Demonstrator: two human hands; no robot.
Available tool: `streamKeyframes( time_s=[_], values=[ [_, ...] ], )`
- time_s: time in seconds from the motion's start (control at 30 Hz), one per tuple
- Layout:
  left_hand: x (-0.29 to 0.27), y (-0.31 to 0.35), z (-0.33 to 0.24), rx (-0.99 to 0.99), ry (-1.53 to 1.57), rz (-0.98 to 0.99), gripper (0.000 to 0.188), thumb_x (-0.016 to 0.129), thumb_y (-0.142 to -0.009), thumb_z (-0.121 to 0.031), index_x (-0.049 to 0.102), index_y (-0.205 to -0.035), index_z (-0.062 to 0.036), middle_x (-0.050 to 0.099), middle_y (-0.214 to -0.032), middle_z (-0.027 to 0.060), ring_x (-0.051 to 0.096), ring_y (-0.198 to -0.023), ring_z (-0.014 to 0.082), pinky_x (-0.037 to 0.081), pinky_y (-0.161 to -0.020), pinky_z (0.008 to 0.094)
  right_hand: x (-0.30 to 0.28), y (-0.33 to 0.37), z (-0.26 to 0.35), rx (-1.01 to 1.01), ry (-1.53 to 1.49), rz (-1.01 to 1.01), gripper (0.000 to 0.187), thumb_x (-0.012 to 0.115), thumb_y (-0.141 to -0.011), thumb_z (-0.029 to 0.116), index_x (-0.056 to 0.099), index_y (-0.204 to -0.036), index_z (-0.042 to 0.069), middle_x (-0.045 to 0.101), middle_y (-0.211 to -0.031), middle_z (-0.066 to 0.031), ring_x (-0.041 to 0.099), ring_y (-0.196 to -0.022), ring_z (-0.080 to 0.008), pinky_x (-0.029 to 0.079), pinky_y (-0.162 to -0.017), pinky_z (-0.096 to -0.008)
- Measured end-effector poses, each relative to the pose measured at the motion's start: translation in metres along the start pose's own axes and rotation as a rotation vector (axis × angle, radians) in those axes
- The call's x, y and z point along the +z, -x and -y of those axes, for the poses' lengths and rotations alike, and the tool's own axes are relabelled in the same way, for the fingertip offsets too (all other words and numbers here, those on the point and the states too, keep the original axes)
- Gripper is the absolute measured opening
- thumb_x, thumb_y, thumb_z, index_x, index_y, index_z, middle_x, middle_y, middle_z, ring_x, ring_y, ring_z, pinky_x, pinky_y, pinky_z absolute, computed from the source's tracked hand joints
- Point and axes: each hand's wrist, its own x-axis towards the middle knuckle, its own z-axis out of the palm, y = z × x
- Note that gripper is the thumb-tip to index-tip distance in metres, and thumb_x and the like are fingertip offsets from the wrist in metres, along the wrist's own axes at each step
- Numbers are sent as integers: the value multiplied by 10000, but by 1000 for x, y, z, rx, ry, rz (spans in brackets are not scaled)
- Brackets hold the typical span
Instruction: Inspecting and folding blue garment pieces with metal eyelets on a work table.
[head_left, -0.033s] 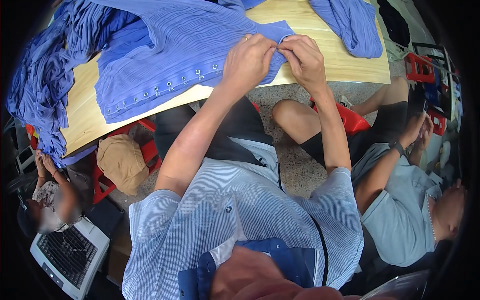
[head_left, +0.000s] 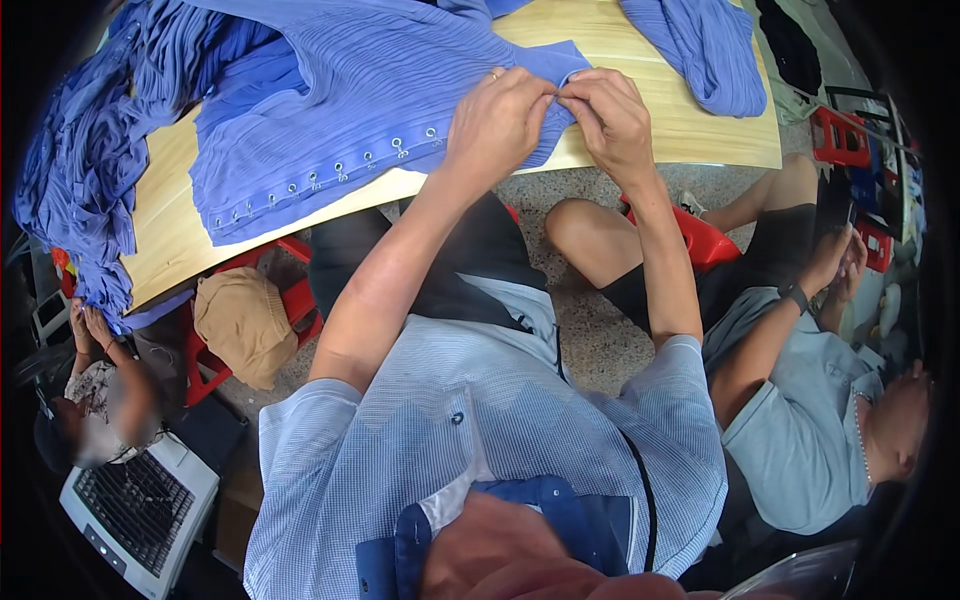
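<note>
A blue pleated garment point(head_left: 370, 90) with a row of small metal hooks along its near edge lies spread on a wooden table point(head_left: 690, 130). My left hand point(head_left: 497, 118) and my right hand point(head_left: 612, 115) meet at the garment's near right corner, both pinching the fabric edge between thumb and fingers. A ring shows on my left hand.
More blue fabric is heaped at the table's left point(head_left: 80, 170) and another piece lies at the far right point(head_left: 710, 50). A person point(head_left: 800, 400) sits on a red stool to my right. Another person point(head_left: 100, 400) is at the lower left by a laptop point(head_left: 135, 510). A tan cap point(head_left: 245, 325) rests on a red stool.
</note>
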Motion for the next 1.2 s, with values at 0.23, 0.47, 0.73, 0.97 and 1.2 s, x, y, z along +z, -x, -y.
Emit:
streamKeyframes(
  time_s=[0.23,0.47,0.73,0.97,1.2],
  values=[
    [-6,0,-7,45,19,74,152,756,-968,-114,770,-1111,-66,716,-955,120,684,-919,375,550,-852,473,-1,-2,-1,-98,105,-37,172,846,-843,-9,776,-992,40,777,-946,-85,761,-1020,-287,573,-899,-414],
    [-2,8,-8,238,-298,58,210,785,-938,-152,789,-1148,-135,670,-940,66,661,-896,283,505,-827,421,-31,20,3,113,31,67,275,891,-824,40,792,-1081,28,783,-1066,-111,742,-1040,-305,554,-959,-419],
    [-3,4,-20,286,-259,50,147,832,-933,-223,832,-1001,-92,656,-882,68,668,-838,291,522,-743,440,-30,38,-4,189,67,9,199,826,-871,23,812,-1067,55,790,-1093,-73,734,-1066,-286,526,-932,-408],
    [17,-18,-30,50,-221,89,163,826,-924,-204,780,-916,-48,730,-896,138,740,-871,379,596,-724,512,-33,38,-7,74,103,-38,181,840,-867,41,798,-1040,68,794,-1064,-64,736,-1048,-269,514,-947,-395],
    [20,-22,-35,116,-390,139,169,798,-924,-179,711,-938,-35,760,-917,164,759,-860,392,623,-716,505,-36,33,-2,190,57,31,200,847,-867,16,796,-1060,14,799,-1068,-88,731,-1049,-292,523,-944,-401]
  ],
)
